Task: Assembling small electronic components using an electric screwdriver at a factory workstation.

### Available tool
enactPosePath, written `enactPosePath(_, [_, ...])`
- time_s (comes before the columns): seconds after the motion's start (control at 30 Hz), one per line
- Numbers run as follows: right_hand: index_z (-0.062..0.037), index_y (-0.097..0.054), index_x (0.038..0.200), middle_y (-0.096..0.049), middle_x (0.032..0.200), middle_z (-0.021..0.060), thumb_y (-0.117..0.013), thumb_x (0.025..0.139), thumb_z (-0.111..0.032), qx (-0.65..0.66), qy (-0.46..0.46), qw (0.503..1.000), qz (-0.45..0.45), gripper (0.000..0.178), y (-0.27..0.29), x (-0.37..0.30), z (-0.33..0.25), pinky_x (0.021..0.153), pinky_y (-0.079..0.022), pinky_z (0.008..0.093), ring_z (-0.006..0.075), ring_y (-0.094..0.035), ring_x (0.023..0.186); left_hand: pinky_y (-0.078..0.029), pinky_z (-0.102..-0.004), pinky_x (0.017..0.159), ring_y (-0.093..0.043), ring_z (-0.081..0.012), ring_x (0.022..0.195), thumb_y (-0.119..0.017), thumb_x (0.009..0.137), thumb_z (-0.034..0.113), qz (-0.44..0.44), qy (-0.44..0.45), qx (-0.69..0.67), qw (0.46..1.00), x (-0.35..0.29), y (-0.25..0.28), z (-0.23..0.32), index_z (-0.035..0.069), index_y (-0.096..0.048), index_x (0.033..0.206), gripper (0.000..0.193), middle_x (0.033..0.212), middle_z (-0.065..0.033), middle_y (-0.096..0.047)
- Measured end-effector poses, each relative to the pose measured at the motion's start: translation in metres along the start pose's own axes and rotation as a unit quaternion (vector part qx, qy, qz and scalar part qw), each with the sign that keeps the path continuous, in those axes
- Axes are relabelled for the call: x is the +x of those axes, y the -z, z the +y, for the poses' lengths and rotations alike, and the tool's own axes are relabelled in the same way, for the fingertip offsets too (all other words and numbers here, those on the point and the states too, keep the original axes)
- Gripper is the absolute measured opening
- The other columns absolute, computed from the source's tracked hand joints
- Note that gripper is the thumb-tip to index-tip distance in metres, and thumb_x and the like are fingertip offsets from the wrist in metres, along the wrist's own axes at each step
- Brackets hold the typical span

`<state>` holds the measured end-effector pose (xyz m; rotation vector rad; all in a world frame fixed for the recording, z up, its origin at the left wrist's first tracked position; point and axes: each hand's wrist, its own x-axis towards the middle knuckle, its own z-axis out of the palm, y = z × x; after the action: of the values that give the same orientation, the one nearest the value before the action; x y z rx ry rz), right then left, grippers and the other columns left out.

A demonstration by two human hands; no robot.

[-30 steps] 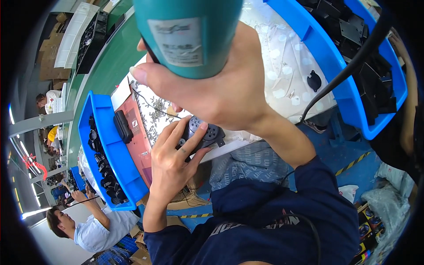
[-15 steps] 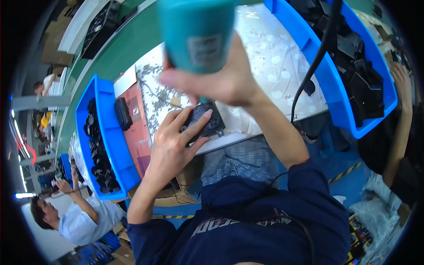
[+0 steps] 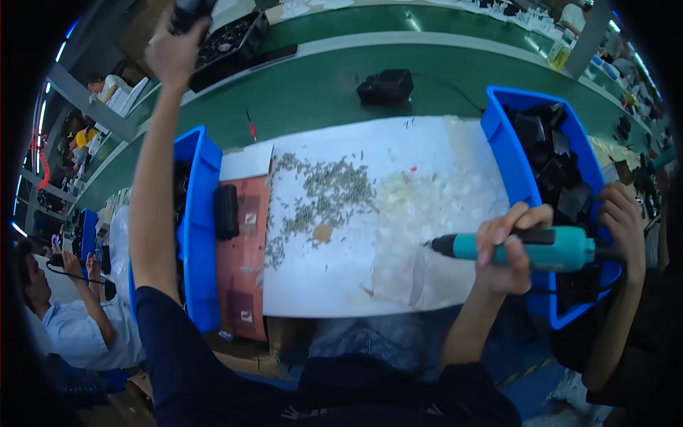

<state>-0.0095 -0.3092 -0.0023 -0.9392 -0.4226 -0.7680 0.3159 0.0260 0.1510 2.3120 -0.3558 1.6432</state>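
- Up at the far left, the left hand [image 3: 173, 55] is closed around a dark part [image 3: 189, 16], its finer shape blurred.
- Just beside that hand stands a black tray [image 3: 231, 61] full of parts, on the green surface [image 3: 313, 92].
- Over on the right, the right hand [image 3: 504, 272] wraps its fingers snugly about a teal screwdriver [image 3: 565, 250], tip aimed left above the white surface [image 3: 320, 293].
- Across the middle lie loose small screws [image 3: 338, 186], well apart from both hands.
- Flanking them, a left blue bin [image 3: 201, 245] and a right blue bin [image 3: 514, 153], both with black parts inside.
- And near the screwdriver's back end, a co-worker's hand [image 3: 620, 217] shows.
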Motion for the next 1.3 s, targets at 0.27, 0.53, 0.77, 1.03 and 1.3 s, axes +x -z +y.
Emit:
enactPosePath(0.27, [-0.003, -0.037, 0.097, -0.052, 0.077, 0.0126, -0.059, 0.078, -0.003, -0.016, -0.04, 0.999, -0.018, 0.029, 0.006, 0.0, 0.012, 0.043, -0.044, 0.0259, 0.0144, -0.049, 0.042, -0.038, -0.0459, 0.101, -0.048, -0.0352, 0.122, -0.077, 0.063, 0.027, -0.492, 0.075, 0.112, 0.86, -0.116, -0.124, -0.037, 0.015, -0.05, 0.134, 0.077, 0.128, -0.0166, -0.055])
enactPosePath(0.53, [-0.0029, -0.038, 0.098, -0.053, 0.078, 0.0125, -0.058, 0.078, -0.002, -0.027, -0.045, 0.999, -0.015, 0.028, 0.004, -0.008, 0.004, 0.045, -0.043, 0.0264, 0.0151, -0.051, 0.044, -0.044, -0.0424, 0.096, -0.047, -0.036, 0.117, -0.069, 0.056, 0.002, -0.582, -0.34, -0.154, 0.723, -0.111, -0.101, 0.17, 0.011, -0.042, 0.136, 0.086, 0.121, -0.0196, -0.051])
enactPosePath(0.77, [-0.0033, -0.038, 0.099, -0.051, 0.079, 0.0113, -0.059, 0.079, -0.003, -0.016, -0.012, 0.999, -0.042, 0.029, -0.018, -0.024, -0.032, 0.047, -0.043, 0.0276, 0.014, -0.05, 0.044, -0.051, -0.0404, 0.077, -0.062, -0.0343, 0.091, -0.073, 0.06, 0.008, -0.431, -0.37, -0.184, 0.802, -0.067, -0.024, 0.189, 0.001, -0.055, 0.108, 0.052, 0.093, -0.0198, -0.061])
enactPosePath(1.03, [-0.0047, -0.041, 0.1, -0.055, 0.081, 0.0115, -0.061, 0.077, -0.006, 0.092, 0.06, 0.987, -0.118, 0.03, -0.018, -0.04, -0.069, 0.046, -0.047, 0.025, 0.0141, -0.055, 0.047, -0.045, -0.0381, 0.087, -0.058, -0.0317, 0.098, -0.083, 0.063, 0.022, -0.419, 0.012, -0.38, 0.825, -0.217, 0.188, 0.153, -0.003, -0.048, 0.114, 0.067, 0.102, -0.0191, -0.059])
enactPosePath(1.3, [-0.0052, -0.04, 0.098, -0.054, 0.079, 0.0098, -0.064, 0.079, -0.006, 0.087, 0.024, 0.989, -0.121, 0.031, -0.047, -0.058, -0.072, 0.046, -0.046, 0.0229, 0.0139, -0.055, 0.046, -0.036, -0.0424, 0.102, -0.046, -0.0396, 0.116, -0.081, 0.064, 0.026, -0.46, 0.098, -0.225, 0.853, -0.281, 0.248, 0.119, -0.004, -0.04, 0.131, 0.085, 0.12, -0.0241, -0.051])
